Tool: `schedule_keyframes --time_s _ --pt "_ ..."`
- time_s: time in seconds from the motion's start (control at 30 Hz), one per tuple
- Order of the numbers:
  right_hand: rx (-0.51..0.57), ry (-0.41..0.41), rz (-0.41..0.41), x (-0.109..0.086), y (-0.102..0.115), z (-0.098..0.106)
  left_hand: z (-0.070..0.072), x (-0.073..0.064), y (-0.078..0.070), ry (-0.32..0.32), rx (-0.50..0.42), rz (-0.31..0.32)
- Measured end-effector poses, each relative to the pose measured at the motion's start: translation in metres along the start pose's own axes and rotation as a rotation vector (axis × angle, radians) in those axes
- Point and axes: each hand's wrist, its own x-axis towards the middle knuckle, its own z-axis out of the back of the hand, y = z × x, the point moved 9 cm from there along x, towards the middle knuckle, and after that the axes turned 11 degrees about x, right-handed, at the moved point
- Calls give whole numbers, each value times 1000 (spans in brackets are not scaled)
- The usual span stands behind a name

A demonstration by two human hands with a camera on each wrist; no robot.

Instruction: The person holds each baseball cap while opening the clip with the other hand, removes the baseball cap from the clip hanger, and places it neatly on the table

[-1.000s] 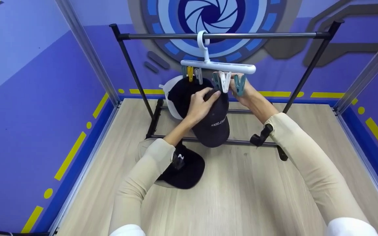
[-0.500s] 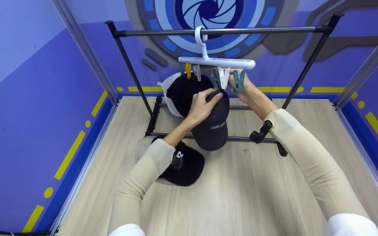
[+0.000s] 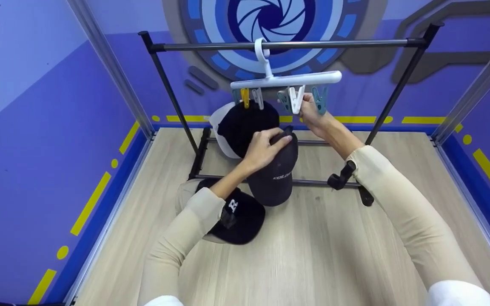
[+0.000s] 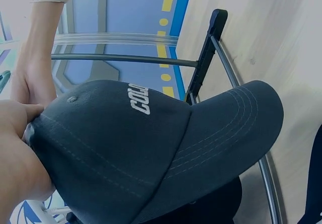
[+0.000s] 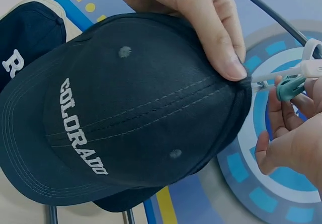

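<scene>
My left hand pinches the back edge of a dark baseball cap; its thumb lies on the crown in the right wrist view. The cap, lettered COLORADO, tilts with its brim downward. Above it a white clip hanger hangs from the rack's bar. My right hand is behind the hanger's right-hand clips, fingers at a teal clip and thumb held apart. A white clip hangs in front of that hand. The cap's edge looks apart from the clips in the head view.
A white-and-black cap hangs under the yellow clip on the hanger's left. A beige-and-black cap with an R lies on the wooden floor. The black rack's right post stands beyond my right arm.
My left hand and the dark cap have moved down, away from the clips. The hanger's right end has swung up, and my right hand's fingers have loosened around the clips.
</scene>
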Motion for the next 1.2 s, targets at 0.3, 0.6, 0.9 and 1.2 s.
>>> schedule_keyframes --time_s 0.3,0.6,0.9,1.2 --pt "71 -17 -38 -7 1 15 -6 -6 6 8 -8 8" --pt "65 -60 -30 -20 10 42 -9 -12 7 15 14 15" --pt "-375 -78 44 -37 17 63 -5 -23 13 8 43 58" --pt "-851 -2 220 -61 26 62 -4 -27 21 7 58 89"
